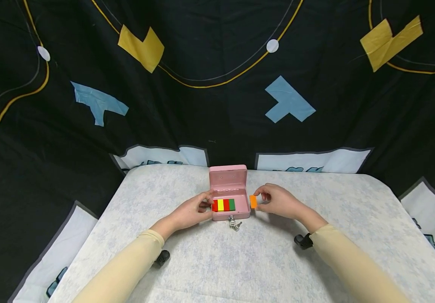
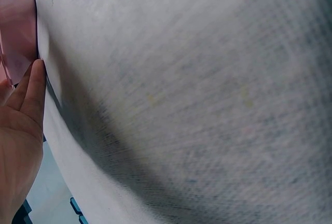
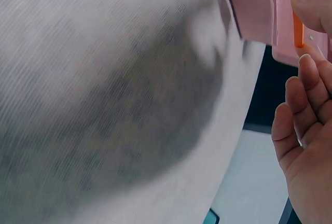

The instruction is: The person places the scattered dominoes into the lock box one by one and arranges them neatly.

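A pink metal cash box (image 1: 231,216) stands on the table with its lid (image 1: 228,176) raised. Inside, flat blocks lie side by side in a row: red (image 1: 215,205), yellow (image 1: 220,205), another red, and green (image 1: 232,204) at the right end. My left hand (image 1: 191,211) grips the box's left side, two fingers (image 2: 35,86) lying along the outer wall. Just beyond the right wall, my right hand (image 1: 279,201) pinches an orange block (image 1: 253,201) upright between thumb and forefinger. The other right fingers (image 3: 298,97) are loosely bent.
Small keys (image 1: 235,226) hang from the lock at the box's front. A pale mottled cloth covers the table (image 1: 225,265). Behind it hangs a black curtain (image 1: 217,122) with yellow and blue shapes.
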Demonstrator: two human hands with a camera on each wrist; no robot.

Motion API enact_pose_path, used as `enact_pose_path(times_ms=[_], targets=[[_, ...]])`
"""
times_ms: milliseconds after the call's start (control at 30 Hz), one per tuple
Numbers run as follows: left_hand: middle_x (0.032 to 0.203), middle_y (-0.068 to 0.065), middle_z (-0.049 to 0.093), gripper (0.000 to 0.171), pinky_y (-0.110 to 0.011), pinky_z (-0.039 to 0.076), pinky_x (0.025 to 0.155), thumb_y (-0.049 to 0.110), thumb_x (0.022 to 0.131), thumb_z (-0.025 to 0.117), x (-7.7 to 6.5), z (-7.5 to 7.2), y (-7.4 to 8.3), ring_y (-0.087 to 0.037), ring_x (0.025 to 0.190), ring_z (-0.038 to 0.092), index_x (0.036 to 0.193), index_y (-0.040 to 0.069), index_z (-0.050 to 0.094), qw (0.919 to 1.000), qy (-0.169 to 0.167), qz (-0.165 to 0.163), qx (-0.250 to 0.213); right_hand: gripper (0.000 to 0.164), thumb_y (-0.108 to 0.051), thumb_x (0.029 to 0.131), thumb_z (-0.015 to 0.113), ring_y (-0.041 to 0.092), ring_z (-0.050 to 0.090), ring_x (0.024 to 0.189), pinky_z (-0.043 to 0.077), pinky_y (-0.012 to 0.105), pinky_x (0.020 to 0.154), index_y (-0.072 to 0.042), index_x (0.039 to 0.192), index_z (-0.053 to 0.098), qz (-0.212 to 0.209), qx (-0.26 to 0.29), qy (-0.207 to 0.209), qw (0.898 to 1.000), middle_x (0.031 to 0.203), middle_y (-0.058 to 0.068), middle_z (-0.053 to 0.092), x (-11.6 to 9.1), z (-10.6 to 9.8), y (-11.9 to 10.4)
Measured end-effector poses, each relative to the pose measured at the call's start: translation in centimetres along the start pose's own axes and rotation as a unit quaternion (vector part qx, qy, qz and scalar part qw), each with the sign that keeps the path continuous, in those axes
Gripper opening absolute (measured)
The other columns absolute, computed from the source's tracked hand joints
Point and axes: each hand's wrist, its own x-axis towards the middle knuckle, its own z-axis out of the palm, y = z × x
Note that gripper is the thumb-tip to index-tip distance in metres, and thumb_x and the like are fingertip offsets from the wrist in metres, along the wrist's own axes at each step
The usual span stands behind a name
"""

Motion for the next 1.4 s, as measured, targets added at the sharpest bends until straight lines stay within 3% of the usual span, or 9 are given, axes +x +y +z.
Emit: enact_pose_path(times_ms=[767,1400], targets=[[0.165,0.007,0.031,0.033,-0.033,0.049,0.106,0.033,0.095,0.075,0.2,0.0,0.2,-0.017,0.128,0.058,0.115,0.014,0.056,0.9999,-0.001,-0.013,-0.002,0.028,-0.029,0.084,0.085,0.016,0.053,0.076,0.042,0.03,0.061,-0.018,0.107,0.073,0.003,-0.04,-0.016,0.999,0.079,-0.003,0.057,4.0,2.5,-2.2],[0.165,0.007,0.03,0.033,-0.032,0.049,0.106,0.034,0.095,0.075,0.1,0.1,0.0,-0.017,0.128,0.058,0.114,0.015,0.056,0.9999,0.002,-0.012,0.003,0.032,-0.027,0.082,0.085,0.018,0.052,0.088,0.047,0.033,0.076,-0.013,0.109,0.075,0.046,-0.106,-0.036,0.993,0.08,-0.006,0.06,4.8,3.4,-3.3]])
